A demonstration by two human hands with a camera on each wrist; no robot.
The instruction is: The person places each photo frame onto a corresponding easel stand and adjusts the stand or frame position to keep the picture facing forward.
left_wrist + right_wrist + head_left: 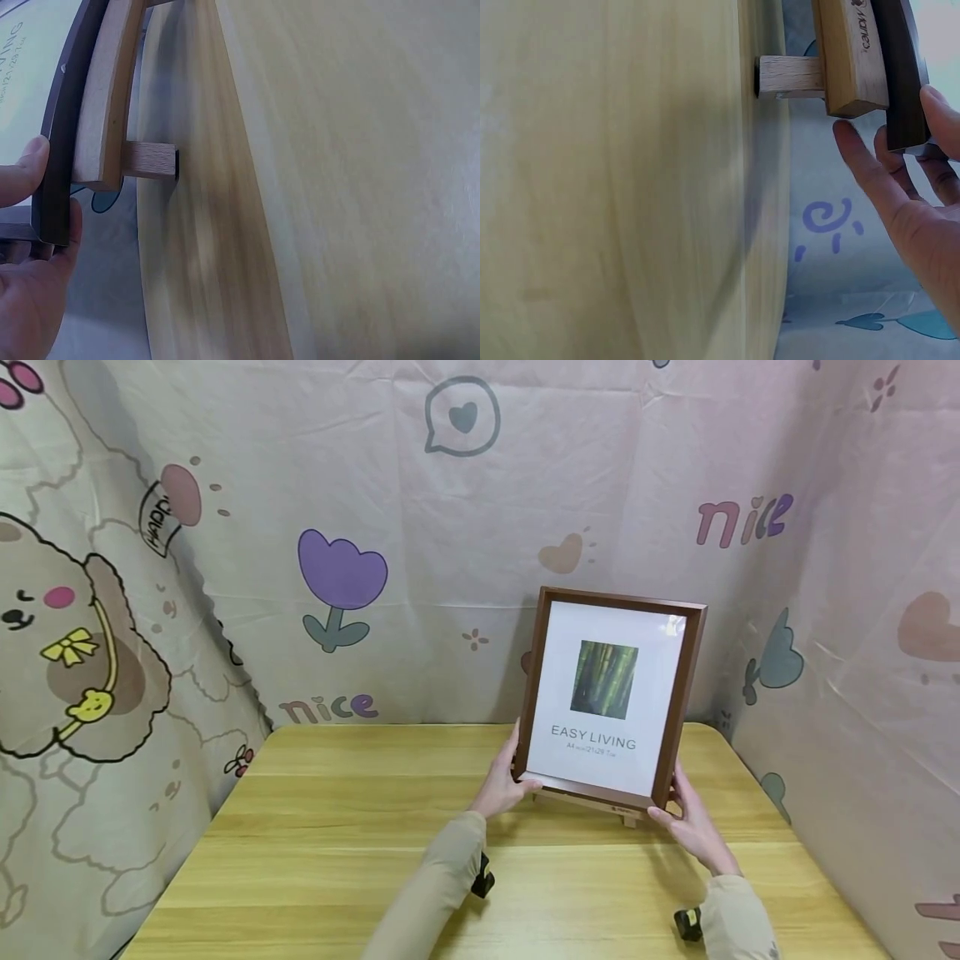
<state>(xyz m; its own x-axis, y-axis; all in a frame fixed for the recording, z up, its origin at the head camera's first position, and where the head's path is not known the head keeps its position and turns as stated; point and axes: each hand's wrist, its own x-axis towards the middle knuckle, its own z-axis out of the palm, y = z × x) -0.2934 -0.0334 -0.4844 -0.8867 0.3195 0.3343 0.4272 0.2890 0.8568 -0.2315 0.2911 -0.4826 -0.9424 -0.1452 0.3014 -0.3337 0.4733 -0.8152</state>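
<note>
A brown picture frame (pixel 611 693) with a white mat and a small green bamboo picture leans slightly back at the right rear of the table. Its lower edge is at the ledge of a small wooden easel (pixel 109 97), whose short foot (pixel 791 76) stands on the tabletop. My left hand (pixel 501 787) grips the lower left corner, thumb on the front and fingers behind. At the lower right corner my right hand (pixel 696 827) holds the frame likewise, its index finger near the end of the ledge. Most of the easel is hidden behind the frame.
The wooden table (pixel 337 827) spreads out to the left and in front. A printed cloth (pixel 450 527) hangs close behind it and along both sides. Black wrist devices (pixel 483 875) sit at the sleeves.
</note>
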